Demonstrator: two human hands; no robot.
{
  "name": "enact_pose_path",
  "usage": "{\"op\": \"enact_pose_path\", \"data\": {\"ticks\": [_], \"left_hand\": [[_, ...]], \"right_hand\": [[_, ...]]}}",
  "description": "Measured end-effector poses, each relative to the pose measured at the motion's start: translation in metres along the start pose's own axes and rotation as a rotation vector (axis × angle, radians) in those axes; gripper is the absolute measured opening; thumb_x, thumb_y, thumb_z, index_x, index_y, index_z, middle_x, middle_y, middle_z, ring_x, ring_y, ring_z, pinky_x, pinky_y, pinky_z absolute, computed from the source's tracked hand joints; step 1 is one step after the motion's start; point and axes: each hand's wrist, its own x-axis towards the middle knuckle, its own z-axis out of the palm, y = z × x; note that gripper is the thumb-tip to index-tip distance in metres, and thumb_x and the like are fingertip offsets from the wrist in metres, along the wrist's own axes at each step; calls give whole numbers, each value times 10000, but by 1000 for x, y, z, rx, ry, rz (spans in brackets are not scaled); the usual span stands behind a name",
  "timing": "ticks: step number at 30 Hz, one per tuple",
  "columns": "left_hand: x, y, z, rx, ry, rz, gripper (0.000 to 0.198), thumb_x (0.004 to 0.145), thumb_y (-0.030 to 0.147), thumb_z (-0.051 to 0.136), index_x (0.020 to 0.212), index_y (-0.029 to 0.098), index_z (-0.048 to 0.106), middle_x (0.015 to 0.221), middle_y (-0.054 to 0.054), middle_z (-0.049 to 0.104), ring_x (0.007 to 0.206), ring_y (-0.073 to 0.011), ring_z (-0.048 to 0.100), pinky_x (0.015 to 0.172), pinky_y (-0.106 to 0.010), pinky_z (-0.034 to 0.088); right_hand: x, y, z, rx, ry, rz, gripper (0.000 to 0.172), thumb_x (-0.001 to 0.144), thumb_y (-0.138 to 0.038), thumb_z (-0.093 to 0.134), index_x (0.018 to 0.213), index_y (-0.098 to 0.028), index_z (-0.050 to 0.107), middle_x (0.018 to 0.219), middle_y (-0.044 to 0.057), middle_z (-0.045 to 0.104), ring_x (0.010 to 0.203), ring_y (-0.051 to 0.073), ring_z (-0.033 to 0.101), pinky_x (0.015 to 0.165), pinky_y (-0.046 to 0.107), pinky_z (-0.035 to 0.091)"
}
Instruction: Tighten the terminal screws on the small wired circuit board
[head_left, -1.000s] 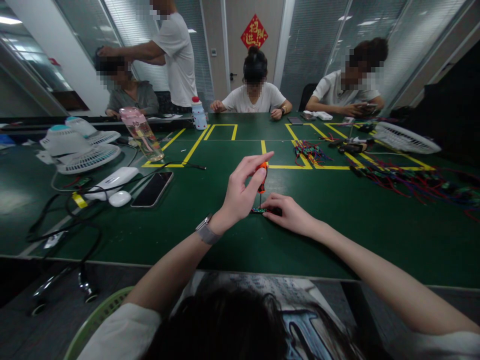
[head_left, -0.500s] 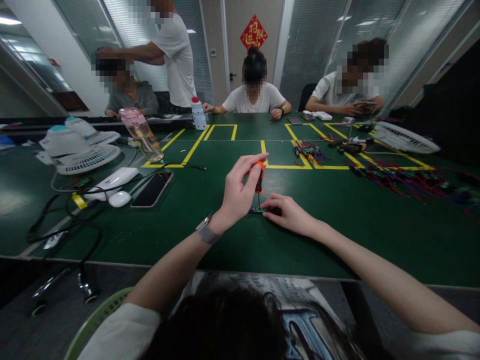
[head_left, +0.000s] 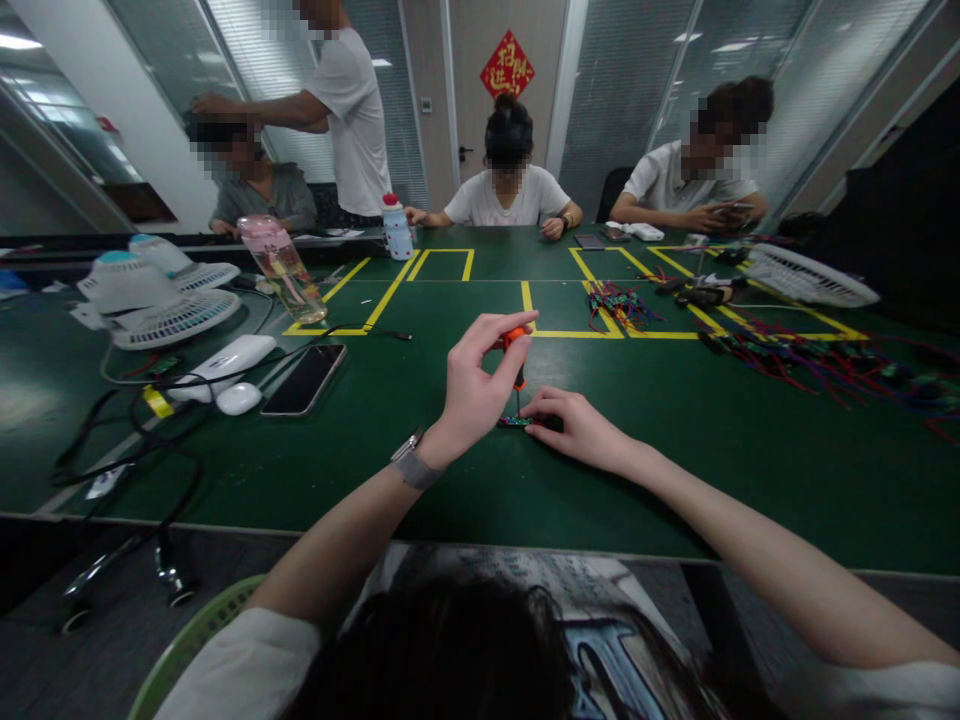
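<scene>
L hand (head_left: 480, 375) dipped a tad, loosely closed round screwdriver (head_left: 520, 380) upright on PCB (head_left: 514, 422), R hand (head_left: 576, 425) pinching PCB's right end; I'd guess mid-turn, needs steady shaft next.

We've a green tbl (head_left: 637, 390) w/ yellow tape (head_left: 585, 333), small circuit bd (head_left: 513, 422) nr ctr, phone (head_left: 305, 380), fans (head_left: 161, 322) & bottles (head_left: 279, 265) L, wire bundles (head_left: 795, 352) R.

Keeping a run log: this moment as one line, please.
left hand: holds orange screwdriver upright; right hand: at circuit board; screwdriver tip: at board; board: on green table
</scene>
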Motion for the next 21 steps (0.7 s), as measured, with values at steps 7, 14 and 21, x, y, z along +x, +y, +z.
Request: {"op": "enact_pose_path", "data": {"ticks": [7, 14, 21], "left_hand": [[0, 2, -2, -18, -51, 34, 274, 968, 238, 442, 1099, 227, 681, 1087, -63, 623, 1001, -162, 605, 889, -321, 498], [0, 0, 0, 78, 64, 63, 134, 813, 282, 706, 936, 231, 726, 883, -20, 568, 819, -132, 574, 752, -268, 497], [-1, 2, -1, -5, -39, 15, 258, 956, 240, 471, 1123, 233, 668, 1033, -49, 649, 903, -145, 619, 802, -282, 504]], "right_hand": [[0, 1, 0, 0, -1, -3, 163, 826, -119, 624, 957, -162, 711, 878, 56, 629, 742, 164, 617, 701, 302, 526], [0, 0, 0, -14, -7, 1, 157, 822, -122, 631, 949, -165, 714, 868, 52, 629, 739, 166, 615, 700, 305, 522], [1, -1, -1, -29, -11, 5, 156, 824, -125, 630, 950, -164, 715, 858, 51, 626, 729, 163, 608, 693, 300, 518]]}}
